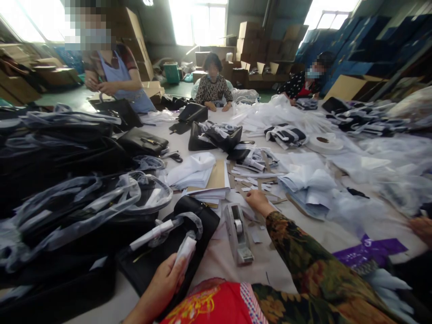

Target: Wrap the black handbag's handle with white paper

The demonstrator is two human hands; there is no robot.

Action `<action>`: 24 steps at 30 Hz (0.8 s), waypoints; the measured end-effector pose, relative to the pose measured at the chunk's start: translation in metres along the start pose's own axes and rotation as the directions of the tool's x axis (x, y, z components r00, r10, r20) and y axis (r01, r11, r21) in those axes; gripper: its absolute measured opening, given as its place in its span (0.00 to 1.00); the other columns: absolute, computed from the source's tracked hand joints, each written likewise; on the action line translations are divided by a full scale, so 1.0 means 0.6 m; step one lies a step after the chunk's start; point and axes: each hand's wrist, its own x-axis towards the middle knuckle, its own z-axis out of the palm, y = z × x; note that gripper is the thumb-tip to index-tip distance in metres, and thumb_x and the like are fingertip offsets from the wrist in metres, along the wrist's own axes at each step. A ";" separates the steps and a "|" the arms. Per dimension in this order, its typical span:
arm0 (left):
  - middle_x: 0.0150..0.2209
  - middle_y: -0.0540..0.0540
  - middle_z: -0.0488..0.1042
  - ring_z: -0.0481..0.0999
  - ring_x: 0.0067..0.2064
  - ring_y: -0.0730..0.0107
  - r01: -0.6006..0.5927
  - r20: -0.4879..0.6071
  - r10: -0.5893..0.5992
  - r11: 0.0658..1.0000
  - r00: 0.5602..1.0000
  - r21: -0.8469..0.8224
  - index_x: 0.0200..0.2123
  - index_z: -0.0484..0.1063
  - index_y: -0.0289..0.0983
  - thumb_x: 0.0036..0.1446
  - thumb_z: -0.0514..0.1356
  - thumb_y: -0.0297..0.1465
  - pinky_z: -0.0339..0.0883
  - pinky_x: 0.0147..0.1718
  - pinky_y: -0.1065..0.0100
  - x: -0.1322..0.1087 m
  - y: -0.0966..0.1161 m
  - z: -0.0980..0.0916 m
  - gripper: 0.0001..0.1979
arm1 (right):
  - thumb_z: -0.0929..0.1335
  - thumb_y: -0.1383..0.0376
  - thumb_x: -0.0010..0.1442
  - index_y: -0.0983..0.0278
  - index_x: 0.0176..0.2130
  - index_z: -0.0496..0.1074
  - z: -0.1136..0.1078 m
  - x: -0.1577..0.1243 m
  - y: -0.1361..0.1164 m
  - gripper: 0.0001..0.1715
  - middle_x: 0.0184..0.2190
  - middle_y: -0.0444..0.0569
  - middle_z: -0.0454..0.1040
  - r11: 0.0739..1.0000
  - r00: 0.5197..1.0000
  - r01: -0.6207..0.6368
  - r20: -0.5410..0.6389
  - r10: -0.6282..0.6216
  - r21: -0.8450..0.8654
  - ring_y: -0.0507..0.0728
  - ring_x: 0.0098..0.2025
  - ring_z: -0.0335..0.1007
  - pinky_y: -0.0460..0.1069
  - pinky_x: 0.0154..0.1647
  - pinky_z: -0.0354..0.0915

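Black bag (175, 243) flat on table, strap paper-wrapped

No readable text in your view

You can make out white marks on the purple bag (369, 250) lying on the worktop (222, 258) at your right, but they are too small and blurred to read.

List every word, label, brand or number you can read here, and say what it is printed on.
None can be read.
Purple bag at the right: a pale mark, too blurred to read.
Red cloth at the bottom edge: a yellow pattern, no clear letters.
Black handbag by the left hand: no label visible.
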 end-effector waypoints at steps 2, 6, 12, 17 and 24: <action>0.22 0.54 0.63 0.61 0.22 0.72 0.000 0.006 0.000 1.000 1.000 -0.004 0.39 0.66 0.36 0.55 0.50 0.66 0.53 0.21 0.69 0.002 0.000 0.000 0.36 | 0.72 0.69 0.49 0.64 0.28 0.78 0.003 -0.002 0.006 0.03 0.35 0.56 0.82 0.995 0.999 0.031 -0.017 -0.030 0.093 0.64 0.44 0.76 0.52 0.44 0.65; 0.22 0.54 0.63 0.61 0.22 0.73 0.000 0.003 0.000 1.000 1.000 -0.003 0.38 0.67 0.36 0.55 0.51 0.65 0.53 0.20 0.70 0.004 0.000 0.000 0.36 | 0.69 0.68 0.52 0.63 0.27 0.72 -0.009 -0.016 0.015 0.02 0.30 0.51 0.79 0.935 0.997 0.057 -0.077 -0.032 0.350 0.58 0.35 0.75 0.50 0.39 0.66; 0.22 0.53 0.64 0.62 0.21 0.72 -0.016 -0.002 0.016 1.000 1.000 0.006 0.37 0.67 0.37 0.54 0.51 0.66 0.53 0.20 0.70 0.005 0.000 -0.001 0.36 | 0.65 0.61 0.59 0.63 0.44 0.68 -0.051 -0.040 -0.005 0.13 0.32 0.50 0.80 0.627 0.999 0.051 -0.040 -0.031 0.778 0.54 0.26 0.74 0.49 0.29 0.69; 0.22 0.53 0.64 0.62 0.21 0.73 -0.050 -0.010 0.050 0.999 0.999 0.004 0.36 0.67 0.37 0.56 0.50 0.65 0.54 0.20 0.70 0.005 -0.009 -0.001 0.34 | 0.70 0.65 0.52 0.62 0.42 0.71 -0.068 -0.072 -0.051 0.16 0.35 0.48 0.80 0.261 0.993 0.005 0.026 -0.114 0.965 0.53 0.30 0.76 0.45 0.27 0.69; 0.22 0.54 0.64 0.62 0.21 0.73 -0.062 -0.028 0.061 0.997 0.998 -0.036 0.36 0.65 0.38 0.58 0.51 0.63 0.53 0.20 0.70 -0.002 -0.020 0.000 0.31 | 0.71 0.76 0.48 0.63 0.36 0.73 -0.067 -0.109 -0.136 0.15 0.34 0.45 0.79 -0.174 0.967 -0.142 0.099 -0.234 0.974 0.52 0.33 0.76 0.45 0.34 0.74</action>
